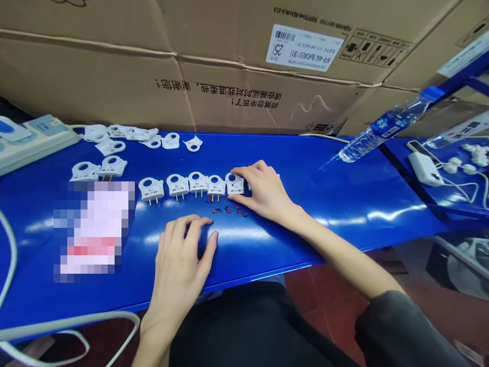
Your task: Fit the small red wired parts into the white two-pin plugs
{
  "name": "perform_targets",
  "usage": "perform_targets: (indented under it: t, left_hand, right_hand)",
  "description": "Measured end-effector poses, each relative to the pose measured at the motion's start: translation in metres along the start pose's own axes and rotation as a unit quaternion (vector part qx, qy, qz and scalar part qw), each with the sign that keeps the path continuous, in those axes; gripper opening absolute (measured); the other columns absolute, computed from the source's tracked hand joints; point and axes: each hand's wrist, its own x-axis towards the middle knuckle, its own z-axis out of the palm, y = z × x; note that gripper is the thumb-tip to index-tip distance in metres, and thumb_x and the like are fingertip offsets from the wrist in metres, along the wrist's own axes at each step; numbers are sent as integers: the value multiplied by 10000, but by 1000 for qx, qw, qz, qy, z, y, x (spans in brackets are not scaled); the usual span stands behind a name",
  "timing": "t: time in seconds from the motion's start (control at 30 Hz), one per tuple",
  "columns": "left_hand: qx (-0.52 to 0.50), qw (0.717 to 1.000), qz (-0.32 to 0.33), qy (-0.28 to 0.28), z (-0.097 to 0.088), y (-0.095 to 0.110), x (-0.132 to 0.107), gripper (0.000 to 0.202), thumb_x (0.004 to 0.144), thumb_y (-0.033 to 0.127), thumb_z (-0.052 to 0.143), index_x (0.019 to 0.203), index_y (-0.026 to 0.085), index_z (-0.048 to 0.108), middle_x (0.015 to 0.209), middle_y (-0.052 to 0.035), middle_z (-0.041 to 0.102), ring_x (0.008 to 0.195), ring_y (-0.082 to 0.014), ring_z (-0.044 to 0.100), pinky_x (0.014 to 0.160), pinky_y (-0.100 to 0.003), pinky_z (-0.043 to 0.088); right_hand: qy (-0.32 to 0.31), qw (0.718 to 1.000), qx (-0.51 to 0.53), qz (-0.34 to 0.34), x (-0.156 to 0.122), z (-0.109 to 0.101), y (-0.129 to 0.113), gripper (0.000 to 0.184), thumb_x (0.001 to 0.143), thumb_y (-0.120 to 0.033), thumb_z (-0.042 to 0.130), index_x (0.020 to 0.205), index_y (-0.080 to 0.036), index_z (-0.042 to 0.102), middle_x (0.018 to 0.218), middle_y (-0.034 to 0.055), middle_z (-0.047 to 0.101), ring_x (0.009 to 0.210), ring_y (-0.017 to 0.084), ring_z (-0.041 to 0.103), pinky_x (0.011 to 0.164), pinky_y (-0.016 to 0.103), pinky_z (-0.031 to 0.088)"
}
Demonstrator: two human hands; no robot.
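Note:
A row of white plastic plug parts with brass pins (196,184) lies on the blue table (344,199). My right hand (263,193) rests at the row's right end, fingers over the last white part (234,183), touching it. Several tiny red and black components (228,210) lie just in front of the row, between my hands. My left hand (181,260) rests flat on the table near the front edge, fingers spread, holding nothing.
More white plug parts (122,135) are scattered at the back left, by a power strip (34,137). Large cardboard boxes (229,61) wall the back. A water bottle (382,127) lies at right, beside a white charger (424,168). White cable (69,326) loops at front left.

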Motion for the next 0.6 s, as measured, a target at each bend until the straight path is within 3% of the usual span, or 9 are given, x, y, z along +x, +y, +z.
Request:
perform_targets:
  t: [0.17,0.27,0.4,0.6]
  left_hand:
    - [0,1000,-3,-5,0,0,0,276,1039,407,505,1221,230,616,1211,-106,646,1122,-307,593,950,-439,471]
    - [2,1000,-2,-5,0,-1,0,278,1040,407,506,1226,229,613,1221,-107,645,1133,-309,591,949,-437,473]
    - [2,1000,-3,-2,1,-1,-1,270,1044,405,504,1220,229,608,1210,-105,643,1143,-308,588,941,-428,468]
    - [10,1000,5,-5,1,-1,0,265,1047,405,492,1201,228,614,1205,-103,649,1144,-307,588,923,-422,468]
  right_hand:
    - [6,1000,4,-1,3,-7,5,516,988,-535,670,1391,-213,647,1322,115,711,1173,339,561,945,487,483]
    - [45,999,17,10,-6,-24,4,342,1034,-438,617,1290,-228,706,1239,99,726,1109,304,596,955,473,495]
    - [112,993,25,40,-43,-37,-5,214,1063,-320,563,1161,-251,740,1089,76,742,1016,266,653,901,432,530]
    - [84,990,-41,108,-96,-18,-10,243,1076,-300,541,1216,-230,727,1093,78,746,1000,240,693,834,380,559]
